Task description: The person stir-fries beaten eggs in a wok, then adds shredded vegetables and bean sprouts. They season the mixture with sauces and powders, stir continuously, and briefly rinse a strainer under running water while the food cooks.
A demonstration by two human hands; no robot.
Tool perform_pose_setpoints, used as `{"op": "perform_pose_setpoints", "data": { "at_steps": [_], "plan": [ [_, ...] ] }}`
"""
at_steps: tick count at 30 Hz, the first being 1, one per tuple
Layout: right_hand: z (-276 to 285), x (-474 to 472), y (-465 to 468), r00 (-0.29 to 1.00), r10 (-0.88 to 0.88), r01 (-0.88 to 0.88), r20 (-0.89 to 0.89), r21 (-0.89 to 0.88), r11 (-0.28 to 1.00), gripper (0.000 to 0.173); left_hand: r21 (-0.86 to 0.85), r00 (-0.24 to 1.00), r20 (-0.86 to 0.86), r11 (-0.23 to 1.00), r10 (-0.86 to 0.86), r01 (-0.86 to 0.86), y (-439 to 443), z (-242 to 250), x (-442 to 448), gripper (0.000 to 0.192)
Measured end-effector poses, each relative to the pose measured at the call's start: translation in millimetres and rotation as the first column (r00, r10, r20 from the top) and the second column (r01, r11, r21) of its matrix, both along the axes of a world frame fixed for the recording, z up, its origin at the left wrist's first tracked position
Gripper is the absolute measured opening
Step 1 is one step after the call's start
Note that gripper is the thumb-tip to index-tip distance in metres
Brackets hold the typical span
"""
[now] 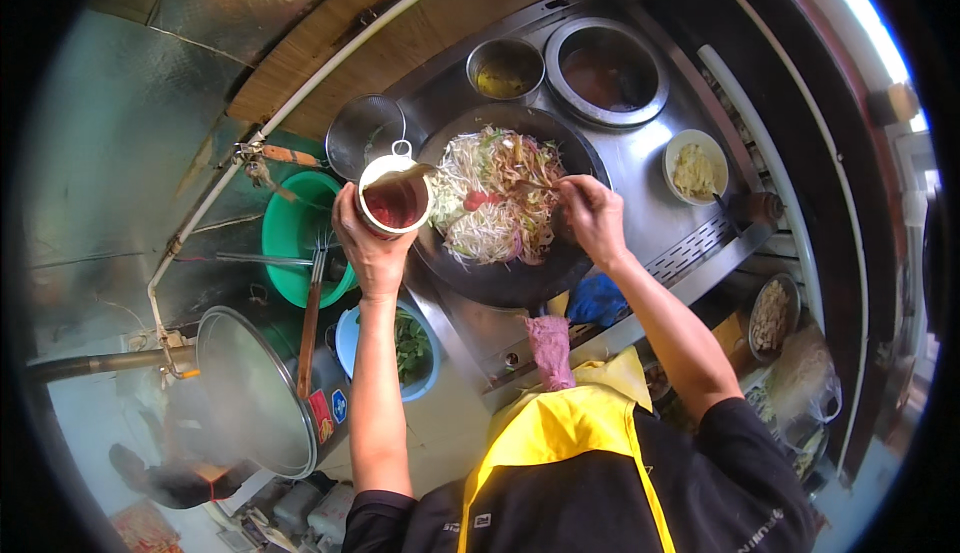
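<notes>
My left hand (375, 256) grips an opened metal can (394, 204) whose lid is bent up, with red paste inside. It is tilted beside the left rim of a large dark wok (487, 286). In my right hand (596, 215) is a spoon (532, 187), its bowl over the food in the wok. Bean sprouts (480, 234) and browner shredded food (529, 159) fill the wok, and a dab of red paste (478, 200) lies on them. A pink cloth (550, 354) wraps the wok's handle, pointing toward my yellow apron.
Behind the wok stand a metal pot of yellow liquid (504, 78) and a round pot of brownish liquid (609, 76). A wire strainer (364, 132) and a green basin (289, 283) are at left. A white bowl (696, 166) sits right; a steaming pot (255, 395) stands lower left.
</notes>
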State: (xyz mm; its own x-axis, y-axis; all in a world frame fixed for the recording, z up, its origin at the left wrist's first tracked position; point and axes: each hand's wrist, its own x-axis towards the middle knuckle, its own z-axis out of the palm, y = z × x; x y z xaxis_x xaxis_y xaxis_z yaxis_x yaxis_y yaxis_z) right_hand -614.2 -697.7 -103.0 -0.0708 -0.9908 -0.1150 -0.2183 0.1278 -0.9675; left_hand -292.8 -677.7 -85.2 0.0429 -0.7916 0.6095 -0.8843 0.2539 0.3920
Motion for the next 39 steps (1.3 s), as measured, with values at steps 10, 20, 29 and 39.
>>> {"op": "perform_pose_setpoints", "data": {
  "at_steps": [10,20,29,39],
  "plan": [
    [54,53,37,0.960,0.281,-0.236,0.015,-0.501,0.832,0.013,-0.001,0.996,-0.030,0.997,-0.082,0.082,19,0,-35,0.116],
    [14,52,44,0.403,-0.209,-0.276,0.891,0.337,0.900,0.024,-0.030,0.996,-0.028,0.996,-0.087,0.086,20,-7,-21,0.116],
    [45,-3,59,0.991,0.051,-0.011,0.127,-0.299,0.954,0.011,-0.030,0.999,-0.011,0.999,0.040,-0.040,30,7,22,0.113],
    [47,73,48,0.954,0.293,-0.261,0.063,-0.304,0.916,0.015,-0.055,0.986,0.020,0.985,-0.164,0.165,33,6,-34,0.115]
  ]
}}
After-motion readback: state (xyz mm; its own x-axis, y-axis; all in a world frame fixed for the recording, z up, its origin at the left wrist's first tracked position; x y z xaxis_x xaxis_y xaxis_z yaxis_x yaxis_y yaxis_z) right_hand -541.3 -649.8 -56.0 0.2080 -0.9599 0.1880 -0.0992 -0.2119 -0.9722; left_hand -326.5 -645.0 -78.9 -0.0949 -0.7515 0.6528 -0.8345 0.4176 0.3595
